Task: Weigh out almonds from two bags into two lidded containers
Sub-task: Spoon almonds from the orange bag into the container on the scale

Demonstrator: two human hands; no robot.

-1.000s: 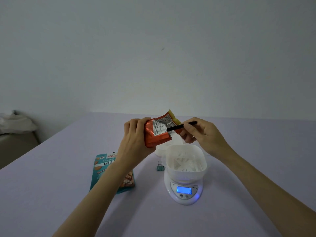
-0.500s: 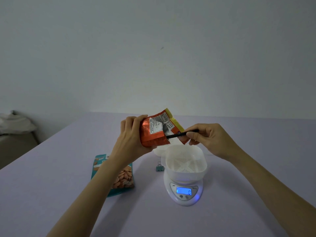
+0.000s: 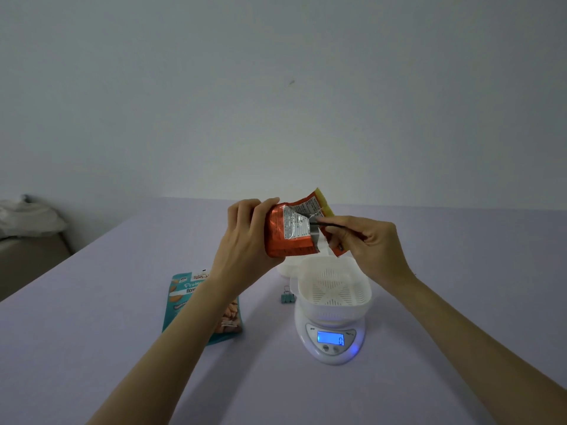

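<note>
My left hand [image 3: 245, 237] grips an orange almond bag [image 3: 290, 233], tilted with its open mouth toward the right, above a white strainer basket [image 3: 333, 289]. The basket sits on a white digital scale [image 3: 331, 342] whose blue display reads 0. My right hand [image 3: 368, 243] holds a thin black stick [image 3: 333, 225] with its tip inside the bag's mouth. A teal almond bag [image 3: 187, 299] lies flat on the table at the left, partly hidden by my left forearm. Behind the basket a white container [image 3: 285, 268] is partly hidden.
A small teal binder clip [image 3: 287, 297] lies on the lavender table [image 3: 92, 332] just left of the scale. At the far left, off the table, a light cloth [image 3: 27, 217] rests on a low surface. A plain wall stands behind.
The orange bag has tipped further and come down toward the basket. My right hand has moved lower and pushed the black stick into the bag's opening.
</note>
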